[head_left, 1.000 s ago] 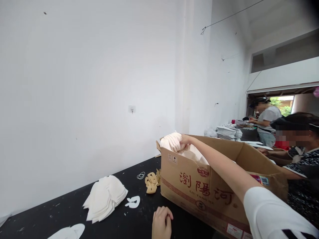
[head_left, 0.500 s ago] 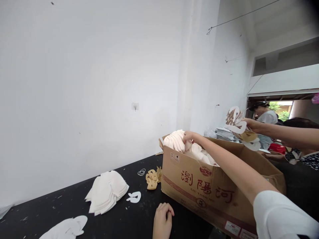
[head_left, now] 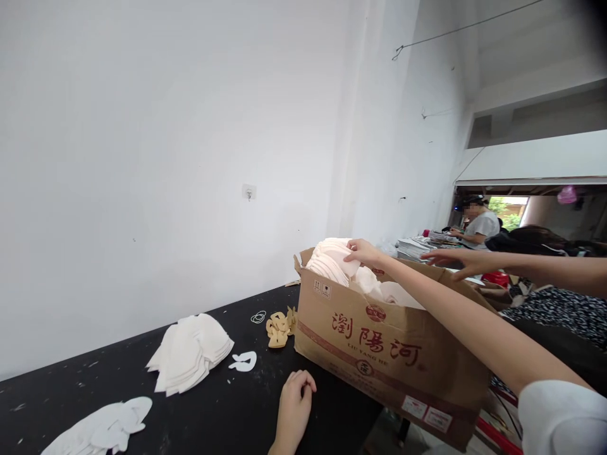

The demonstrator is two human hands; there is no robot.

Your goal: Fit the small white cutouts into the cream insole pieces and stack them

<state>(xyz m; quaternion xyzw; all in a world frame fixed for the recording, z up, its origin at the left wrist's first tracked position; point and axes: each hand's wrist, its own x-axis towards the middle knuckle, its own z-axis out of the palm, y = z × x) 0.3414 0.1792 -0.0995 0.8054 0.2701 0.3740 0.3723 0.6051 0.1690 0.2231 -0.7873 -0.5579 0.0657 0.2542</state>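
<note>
My right hand [head_left: 364,253] reaches over the front wall of the cardboard box [head_left: 351,373]. Its thumb and fingers pinch the edge of a white cut piece at the end of a fanned row of white pieces [head_left: 327,265], which rises above the box's left rim. More loose white pieces [head_left: 396,294] lie beside the row inside the box. Down on the black table [head_left: 237,411], my left hand [head_left: 296,398] rests with fingers curled in, holding nothing visible. Tan cut-outs [head_left: 278,330] and a single white cut-out [head_left: 244,361] lie near it.
A fanned white stack [head_left: 194,351] and another white pile [head_left: 104,426] lie at left. Rubber bands [head_left: 258,316] sit by the tan cut-outs. Another person's hand [head_left: 455,260] hovers over the box's right side; a second person [head_left: 481,227] stands farther back.
The other person's hand, which held a bundle of white and tan cut-outs over the box, is now without it. My right hand stays at the white pieces. The view has shifted slightly right.
</note>
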